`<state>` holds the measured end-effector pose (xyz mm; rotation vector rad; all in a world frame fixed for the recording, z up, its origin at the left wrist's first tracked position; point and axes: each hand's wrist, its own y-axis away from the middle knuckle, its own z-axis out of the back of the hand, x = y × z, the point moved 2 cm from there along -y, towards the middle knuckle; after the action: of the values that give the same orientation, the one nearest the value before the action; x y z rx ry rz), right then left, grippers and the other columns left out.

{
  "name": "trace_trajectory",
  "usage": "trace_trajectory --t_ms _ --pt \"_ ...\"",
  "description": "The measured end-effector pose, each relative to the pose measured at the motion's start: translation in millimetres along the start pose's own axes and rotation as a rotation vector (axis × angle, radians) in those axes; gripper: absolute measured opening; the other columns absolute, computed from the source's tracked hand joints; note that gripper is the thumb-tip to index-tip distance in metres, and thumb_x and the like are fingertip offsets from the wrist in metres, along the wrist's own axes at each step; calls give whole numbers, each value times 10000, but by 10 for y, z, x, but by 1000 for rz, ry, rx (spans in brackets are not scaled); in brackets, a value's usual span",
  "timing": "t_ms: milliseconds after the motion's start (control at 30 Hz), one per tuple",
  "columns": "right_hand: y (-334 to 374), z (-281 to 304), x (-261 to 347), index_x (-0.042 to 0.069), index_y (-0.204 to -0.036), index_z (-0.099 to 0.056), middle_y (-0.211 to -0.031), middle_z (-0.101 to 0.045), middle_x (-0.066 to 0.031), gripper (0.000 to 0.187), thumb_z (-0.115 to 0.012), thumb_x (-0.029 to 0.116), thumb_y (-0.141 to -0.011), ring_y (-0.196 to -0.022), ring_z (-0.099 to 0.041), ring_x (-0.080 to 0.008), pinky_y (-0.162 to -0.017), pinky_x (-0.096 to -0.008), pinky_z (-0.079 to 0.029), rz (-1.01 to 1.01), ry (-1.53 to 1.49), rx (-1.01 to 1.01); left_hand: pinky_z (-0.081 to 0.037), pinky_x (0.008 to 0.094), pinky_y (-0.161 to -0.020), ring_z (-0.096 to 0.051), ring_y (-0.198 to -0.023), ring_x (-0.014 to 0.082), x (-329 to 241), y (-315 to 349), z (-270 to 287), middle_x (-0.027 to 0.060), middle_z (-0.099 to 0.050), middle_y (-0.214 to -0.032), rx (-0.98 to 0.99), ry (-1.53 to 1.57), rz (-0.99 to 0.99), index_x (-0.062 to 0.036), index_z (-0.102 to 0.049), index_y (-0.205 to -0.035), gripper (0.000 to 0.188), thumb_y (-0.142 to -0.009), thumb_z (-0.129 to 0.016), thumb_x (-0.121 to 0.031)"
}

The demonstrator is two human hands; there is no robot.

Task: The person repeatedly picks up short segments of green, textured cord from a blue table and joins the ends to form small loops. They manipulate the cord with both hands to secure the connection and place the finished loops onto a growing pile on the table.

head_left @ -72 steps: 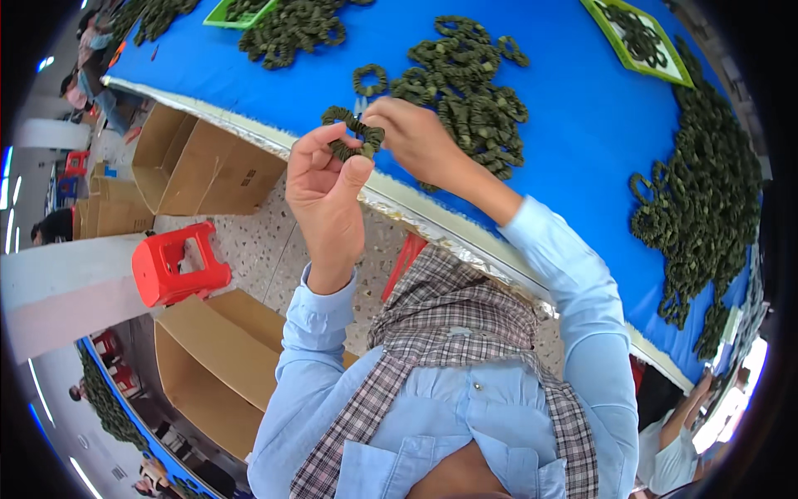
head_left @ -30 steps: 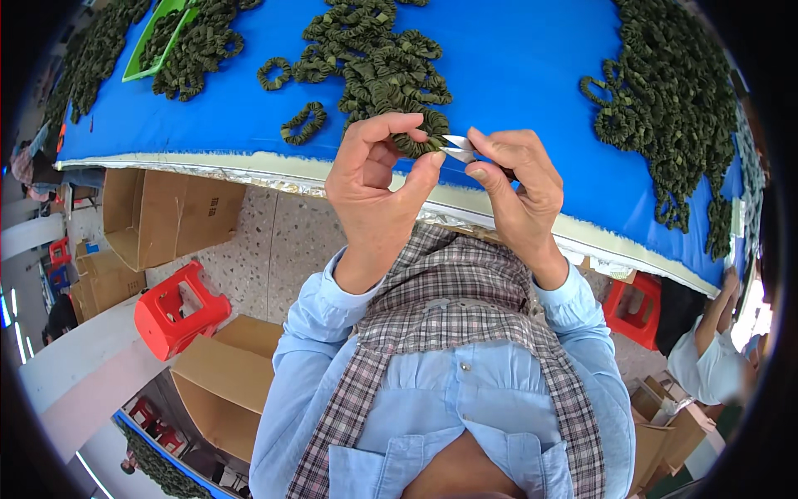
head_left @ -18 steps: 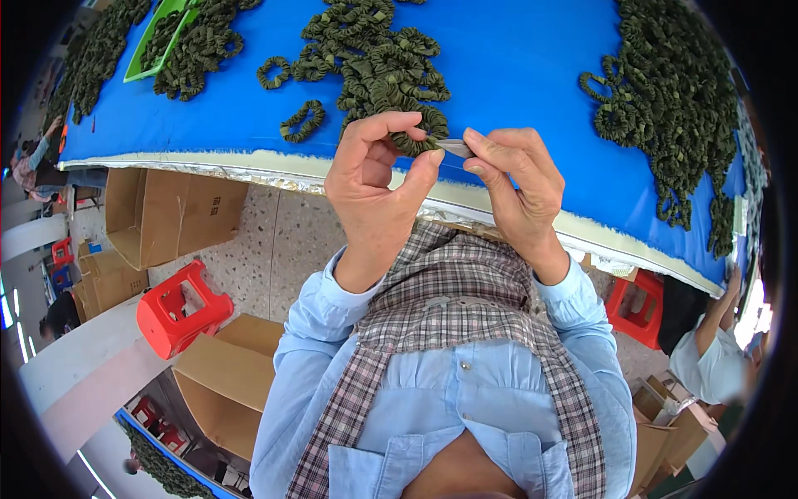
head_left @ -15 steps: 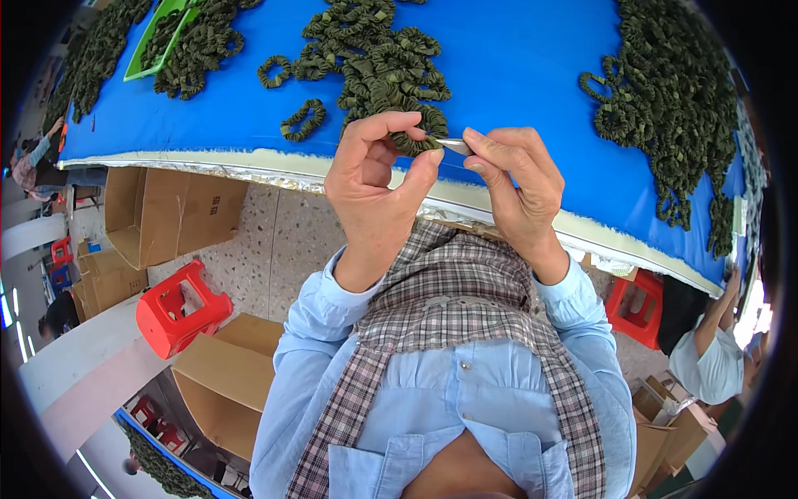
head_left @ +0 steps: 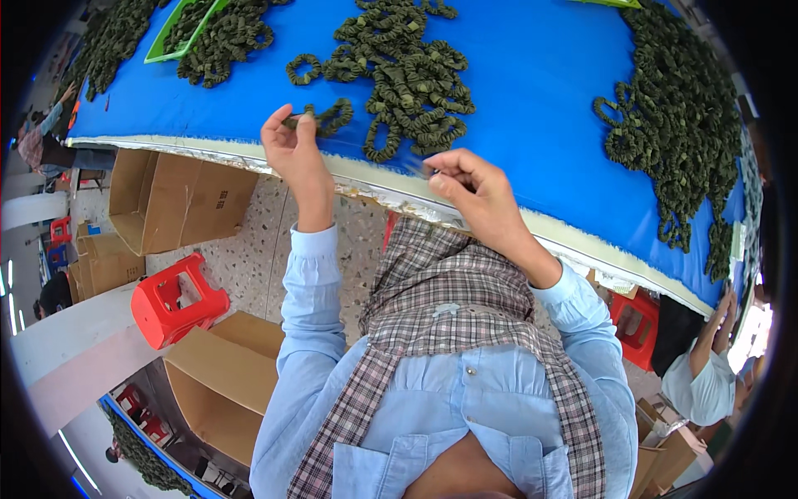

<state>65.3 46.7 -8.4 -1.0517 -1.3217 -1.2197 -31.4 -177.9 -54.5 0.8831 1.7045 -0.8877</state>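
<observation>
My left hand (head_left: 301, 162) is over the blue table near its front edge. Thumb and forefinger pinch a dark green gathered fabric ring, a scrunchie (head_left: 293, 122), mostly hidden by the fingers. Right beside it lies another scrunchie (head_left: 336, 116), perhaps touching it. My right hand (head_left: 475, 193) is closed around a small metal tool (head_left: 416, 166). Motion blurs that tool, so its exact kind does not show. Just beyond my right hand spreads a loose pile of scrunchies (head_left: 420, 87). A single scrunchie (head_left: 303, 69) lies farther back, left of the pile.
A green tray (head_left: 173, 51) and more scrunchies (head_left: 223, 46) lie at the far left. A large heap of scrunchies (head_left: 677, 133) covers the table's right side. Below the edge stand cardboard boxes (head_left: 195, 204) and a red stool (head_left: 179, 303). Another person (head_left: 702, 378) is at the right.
My hands have moved apart. The left has gone left with the scrunchie, away from the pile, to beside a lone one. The right has moved slightly left and down, still gripping the metal tool.
</observation>
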Motion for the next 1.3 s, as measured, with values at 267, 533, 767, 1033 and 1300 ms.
trace_trajectory --t_ms 267,533,767,1033,1300 --pt "-70 -112 -137 -14 -1101 -599 -977 -634 -70 262 -650 122 -883 -885 -586 -103 -766 -259 -488 -26 -10 -22 -542 303 -810 -601 -816 148 253 87 -644 78 -586 -928 272 368 315 20 -512 -1102 287 -837 -621 38" --pt "-449 -546 -78 -28 -1131 -562 -943 -554 -174 276 -556 36 -863 -864 -576 -303 -776 -373 -467 202 403 123 -523 387 -932 -602 -930 195 -298 -264 -177 93 -572 -985 318 383 161 -3 -463 -1212 392 -850 -592 76" --pt "-994 -912 -145 -44 -1226 -465 -1044 -501 -231 427 -575 -46 -813 -952 -523 -402 -794 -444 -447 556 520 2 -505 288 -847 -572 -941 137 -591 -15 -166 82 -574 -1036 418 287 63 -46 -408 -1316 556 -821 -636 66" --pt "-585 -56 174 -10 -1039 -616 -871 -606 -23 318 -538 290 -972 -796 -533 -92 -707 -254 -444 158 -93 -143 -478 227 -748 -572 -876 103 -518 417 -517 73 -599 -1020 613 253 204 -64 -349 -1367 621 -831 -643 45" --pt "-272 485 203 -16 -1029 -618 -819 -617 9 265 -638 223 -914 -709 -501 -38 -621 -199 -407 58 -237 -212 -494 267 -739 -601 -845 129 -364 798 -902 81 -607 -1002 763 303 372 -26 -400 -1329 532 -861 -651 -47"
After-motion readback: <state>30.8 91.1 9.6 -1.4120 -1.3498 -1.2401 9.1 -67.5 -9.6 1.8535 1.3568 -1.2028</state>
